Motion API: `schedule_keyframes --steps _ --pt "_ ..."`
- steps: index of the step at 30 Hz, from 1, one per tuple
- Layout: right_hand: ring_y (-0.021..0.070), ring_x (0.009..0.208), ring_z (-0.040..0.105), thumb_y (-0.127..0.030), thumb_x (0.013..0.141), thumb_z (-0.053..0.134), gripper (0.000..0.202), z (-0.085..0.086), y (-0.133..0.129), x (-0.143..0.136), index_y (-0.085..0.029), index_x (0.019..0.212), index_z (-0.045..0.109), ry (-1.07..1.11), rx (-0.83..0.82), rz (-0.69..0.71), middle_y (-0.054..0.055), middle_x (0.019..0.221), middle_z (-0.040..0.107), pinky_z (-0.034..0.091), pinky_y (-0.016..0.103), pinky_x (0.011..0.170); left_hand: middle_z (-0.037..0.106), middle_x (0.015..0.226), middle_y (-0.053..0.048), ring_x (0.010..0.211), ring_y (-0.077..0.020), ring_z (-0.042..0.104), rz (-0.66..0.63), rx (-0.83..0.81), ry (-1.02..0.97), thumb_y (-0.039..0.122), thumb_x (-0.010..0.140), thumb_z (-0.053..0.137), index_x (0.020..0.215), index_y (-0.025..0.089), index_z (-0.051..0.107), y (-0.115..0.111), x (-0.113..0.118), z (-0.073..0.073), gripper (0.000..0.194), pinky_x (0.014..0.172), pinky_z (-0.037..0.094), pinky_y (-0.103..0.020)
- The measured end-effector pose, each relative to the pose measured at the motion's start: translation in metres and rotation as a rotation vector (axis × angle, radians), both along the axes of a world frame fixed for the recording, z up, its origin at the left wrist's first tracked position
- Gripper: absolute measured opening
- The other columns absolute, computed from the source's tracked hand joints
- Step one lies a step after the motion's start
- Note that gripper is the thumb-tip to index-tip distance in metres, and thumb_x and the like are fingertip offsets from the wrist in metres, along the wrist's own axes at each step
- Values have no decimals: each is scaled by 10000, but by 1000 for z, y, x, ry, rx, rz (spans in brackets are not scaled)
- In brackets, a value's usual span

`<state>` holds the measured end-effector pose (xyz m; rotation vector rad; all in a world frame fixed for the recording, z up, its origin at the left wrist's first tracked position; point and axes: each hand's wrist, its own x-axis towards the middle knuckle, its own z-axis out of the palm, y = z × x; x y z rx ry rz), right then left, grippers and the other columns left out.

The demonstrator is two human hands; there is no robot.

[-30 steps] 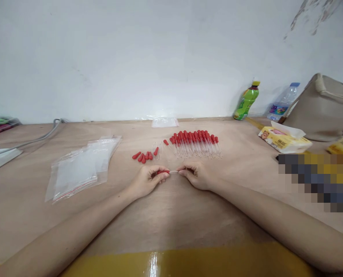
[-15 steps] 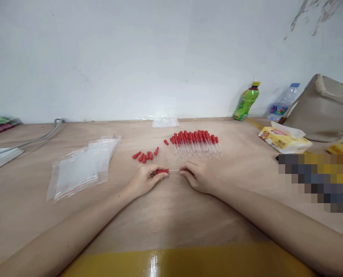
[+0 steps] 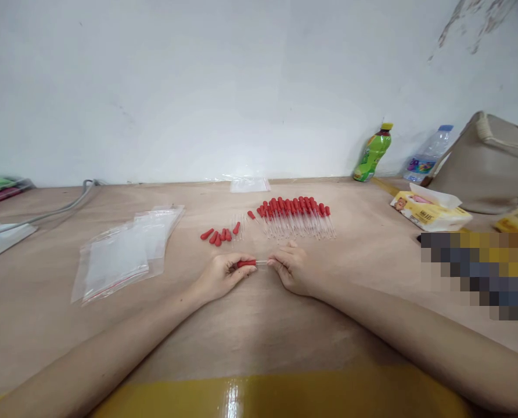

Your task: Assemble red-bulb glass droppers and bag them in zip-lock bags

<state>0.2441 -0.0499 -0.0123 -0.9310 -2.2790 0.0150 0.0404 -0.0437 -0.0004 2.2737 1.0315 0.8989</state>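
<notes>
My left hand (image 3: 224, 274) is closed around a red rubber bulb (image 3: 247, 263), held level above the table. Out of the bulb's right end runs a thin clear glass tube (image 3: 261, 262), so the two parts form a dropper. My right hand (image 3: 294, 268) pinches the far end of that tube, whose tip its fingers hide. Beyond my hands lie several loose red bulbs (image 3: 218, 238) beside a few bare glass tubes (image 3: 240, 228). Right of them rests a row of droppers (image 3: 296, 215), red bulbs pointing away from me.
Clear zip bags (image 3: 115, 255) are spread on the left, with another bag (image 3: 249, 185) by the wall. At the right stand a green drink bottle (image 3: 373, 152), a water bottle (image 3: 428, 154), a tissue pack (image 3: 431, 212) and a beige bag (image 3: 489, 162). A grey cable (image 3: 63, 210) crosses the left side.
Both hands have come slightly nearer to me with the dropper. My right fingers sit a little closer to the bulb, and less tube shows between the hands.
</notes>
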Motion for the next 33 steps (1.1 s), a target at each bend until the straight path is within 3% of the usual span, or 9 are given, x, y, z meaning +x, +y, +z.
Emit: schedule_keyframes --steps 10,14,16,18,20,23,25,29,33 --pt "128 644 500 -260 890 373 264 15 -5 -3 -169 763 585 -117 -285 -86 33 716 619 338 249 638 695 819 -54 685 -145 647 1 88 -7 260 777 582 882 142 646 5 -1 -2 170 612 533 -234" --pt "121 601 506 -244 850 428 220 35 -3 5 -168 719 589 -104 -417 -137 33 693 625 324 229 564 637 917 -83 673 -133 623 27 26 -67 291 752 611 1116 130 521 11 -4 -5 408 608 535 -261" --pt "111 558 505 -239 843 419 248 46 8 20 -166 666 576 0 -542 -207 24 644 626 330 216 538 602 909 -73 632 -112 594 28 10 -67 288 754 604 1159 135 476 12 -5 -6 450 570 524 -251" --pt "105 539 512 -277 846 399 251 55 26 42 -166 712 580 175 -650 -310 25 670 648 350 208 530 578 863 -52 616 -102 566 23 26 -23 268 764 587 1110 141 513 12 -5 -5 376 550 506 -238" --pt "109 507 500 -361 833 398 291 59 47 67 -166 720 583 290 -606 -528 32 663 647 344 214 502 567 820 -40 623 -103 552 14 64 29 245 768 578 1044 142 559 11 -4 -3 295 560 493 -236" --pt "128 534 507 -361 768 466 273 54 72 99 -166 602 563 265 -465 -831 32 574 603 320 220 499 566 777 -37 630 -109 546 9 104 77 229 773 570 965 135 601 10 -3 0 216 590 483 -245" --pt "139 535 503 -349 737 483 261 45 81 111 -174 551 535 207 -434 -943 28 542 567 298 229 484 569 760 -36 632 -112 546 9 112 93 228 775 570 945 136 611 10 -3 0 198 598 480 -249" --pt "156 568 516 -355 720 483 250 30 86 115 -182 544 521 137 -447 -995 34 563 553 289 237 483 580 761 -40 642 -117 548 3 117 107 224 777 571 935 141 618 11 -3 0 185 611 479 -253" --pt "162 618 539 -350 706 508 207 25 86 112 -182 590 541 125 -470 -996 38 617 586 307 231 507 586 789 -49 650 -115 547 -10 105 101 226 785 563 928 135 620 11 -3 -1 179 615 480 -252"
